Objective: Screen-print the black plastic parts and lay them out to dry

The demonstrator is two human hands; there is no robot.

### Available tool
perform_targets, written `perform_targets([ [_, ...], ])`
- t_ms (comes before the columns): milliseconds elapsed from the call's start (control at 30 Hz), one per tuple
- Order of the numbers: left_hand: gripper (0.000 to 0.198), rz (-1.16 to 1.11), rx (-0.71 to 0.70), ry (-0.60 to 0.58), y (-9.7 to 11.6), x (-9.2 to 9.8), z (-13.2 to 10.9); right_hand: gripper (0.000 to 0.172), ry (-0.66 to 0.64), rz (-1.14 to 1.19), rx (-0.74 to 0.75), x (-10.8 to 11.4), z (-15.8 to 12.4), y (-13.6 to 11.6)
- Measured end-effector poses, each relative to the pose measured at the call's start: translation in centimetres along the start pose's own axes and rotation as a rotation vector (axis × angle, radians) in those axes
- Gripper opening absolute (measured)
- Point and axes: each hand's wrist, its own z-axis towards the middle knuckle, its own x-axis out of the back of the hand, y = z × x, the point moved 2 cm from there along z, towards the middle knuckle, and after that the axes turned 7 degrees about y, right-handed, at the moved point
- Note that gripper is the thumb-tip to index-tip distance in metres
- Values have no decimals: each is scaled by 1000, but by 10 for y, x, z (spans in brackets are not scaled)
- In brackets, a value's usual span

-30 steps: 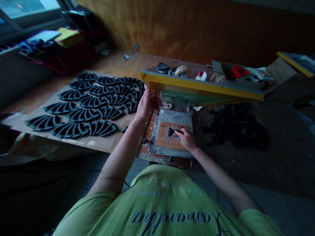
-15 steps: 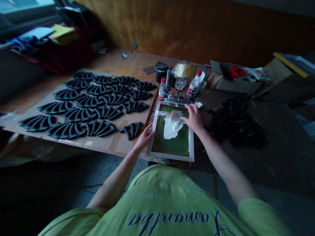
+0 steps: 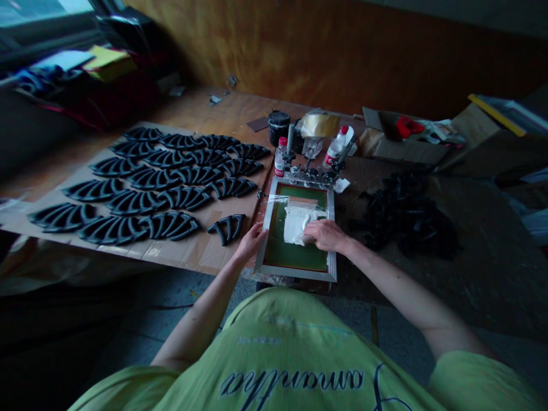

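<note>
A screen-printing frame (image 3: 299, 275) with a pale metal border and green mesh lies at the table's front edge. My left hand (image 3: 252, 242) grips the left side of its border, fingers curled at the edge. Over the mesh, my right hand (image 3: 326, 235) is closed on the near right edge of a white cloth (image 3: 295, 222), which looks crumpled; the fingertips are partly hidden. A flat wooden block (image 3: 302, 202) lies just behind the cloth. Metal clamps (image 3: 310, 173) stand at the frame's far end.
Rows of black ribbed, fan-shaped parts (image 3: 132, 200) lie on cardboard to the left. A dark pile (image 3: 422, 220) is on the right. Behind the frame stand two red-capped bottles (image 3: 280, 157), a black tub (image 3: 279, 127), a tape roll (image 3: 319, 124) and an open carton (image 3: 406, 147).
My right hand has come nearer to me from the block's right side and closed on the cloth, whose shape has altered. My left hand has stayed at the border, its fingers now more curled.
</note>
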Motion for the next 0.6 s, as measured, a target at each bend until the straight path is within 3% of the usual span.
perform_targets([
  [67, 69, -5, -1, 9, 0, 0, 0, 15, 65, -16, -80, 0, 5, 2],
  [167, 72, -14, 10, 16, -2, 0, 0, 21, 155, -57, -147, -10, 3, -7],
  [233, 74, -14, 22, 21, -3, 0, 0, 24, 142, -30, -109, -19, -4, -14],
  [333, 76, -37, 34, 19, -2, 0, -1, 13, 139, 43, -125, -18, -5, -14],
  [400, 77, -100, 50, -14, 5, 1, -5, 16, 204, 76, -227, -6, 7, -5],
  [533, 85, -207, 76, -62, 32, 9, -15, 57, 368, 97, -416, 30, 40, 24],
  [600, 75, -237, 37, -33, 53, 16, -21, 61, 444, 95, -473, 50, 41, 46],
])
